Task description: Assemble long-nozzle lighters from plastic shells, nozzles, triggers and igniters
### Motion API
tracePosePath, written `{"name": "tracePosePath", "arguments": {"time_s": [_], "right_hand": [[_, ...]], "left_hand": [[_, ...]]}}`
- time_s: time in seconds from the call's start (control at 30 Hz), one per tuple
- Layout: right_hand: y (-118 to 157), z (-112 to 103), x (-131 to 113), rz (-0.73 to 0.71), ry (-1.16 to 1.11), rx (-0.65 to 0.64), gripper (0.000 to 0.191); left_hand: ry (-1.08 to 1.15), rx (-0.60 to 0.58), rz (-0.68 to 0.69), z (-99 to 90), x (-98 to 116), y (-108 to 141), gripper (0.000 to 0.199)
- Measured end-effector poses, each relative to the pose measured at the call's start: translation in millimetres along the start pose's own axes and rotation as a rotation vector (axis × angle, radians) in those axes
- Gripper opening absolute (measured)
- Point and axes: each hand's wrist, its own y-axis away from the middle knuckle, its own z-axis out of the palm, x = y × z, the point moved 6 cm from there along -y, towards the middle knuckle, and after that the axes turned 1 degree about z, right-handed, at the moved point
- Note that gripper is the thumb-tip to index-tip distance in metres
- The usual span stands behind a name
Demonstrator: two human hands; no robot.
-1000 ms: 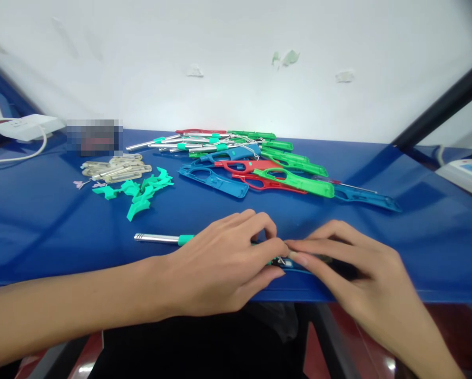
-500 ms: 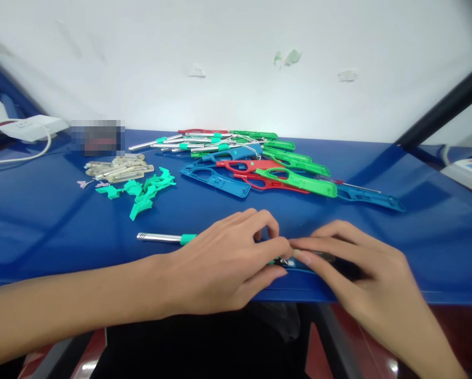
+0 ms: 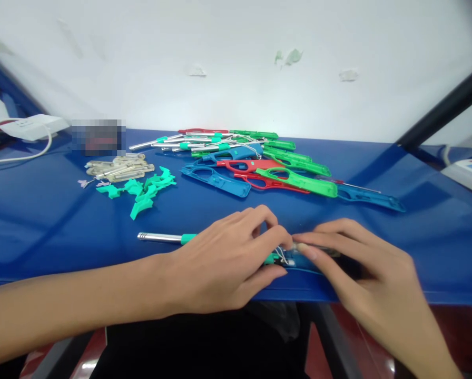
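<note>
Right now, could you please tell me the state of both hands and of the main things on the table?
Left hand: fingers bent, holding the blue shell.
Right hand: pinching a clear part, partly hidden.
Blue shell: open, partly covered.
Silver tube: lying down, partly covered by the left hand.
White wires: bent, exposed.
Green pieces: loose, heaped.
Pale plastic parts: loose, heaped.
Light green shell: lying across a red shell.

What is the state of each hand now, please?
Left hand: closed, holding the silver tube piece.
Right hand: closed, pinching a slim, partly hidden part.
</note>
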Motion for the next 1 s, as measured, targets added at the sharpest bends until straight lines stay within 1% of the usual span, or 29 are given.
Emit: {"name": "tracePosePath", "arguments": {"time_s": [0.2, 0.47, 0.57, 0.73, 0.87, 1.0], "right_hand": [[-1.0, 0.9, -0.3, 0.003, -0.007, 0.001, 0.014], [1.7, 0.2, -0.1, -0.001, 0.000, -0.016, 0.016], [1.7, -0.4, 0.5, 0.006, -0.003, 0.010, 0.015], [0.2, -1.9, -1.3, -0.026, 0.008, 0.062, 0.014], [0.3, -2.5, -1.9, -0.035, 0.019, 0.066, 0.015], [0.9, -2.9, -2.1, -0.034, 0.019, 0.066, 0.015]], "left_hand": [[0.018, 0.005, -0.010, 0.0, -1.3, -0.1, 0.019], [0.029, 0.009, -0.030, -1.0, -1.8, -0.1, 0.018], [0.021, 0.014, -0.020, -0.7, -1.8, 0.1, 0.019], [0.013, 0.017, -0.017, -0.6, -1.5, 0.0, 0.019], [0.000, 0.016, -0.008, -0.9, -0.4, 0.2, 0.017], [-0.006, 0.022, -0.001, -1.1, -0.6, 0.4, 0.019]]}}
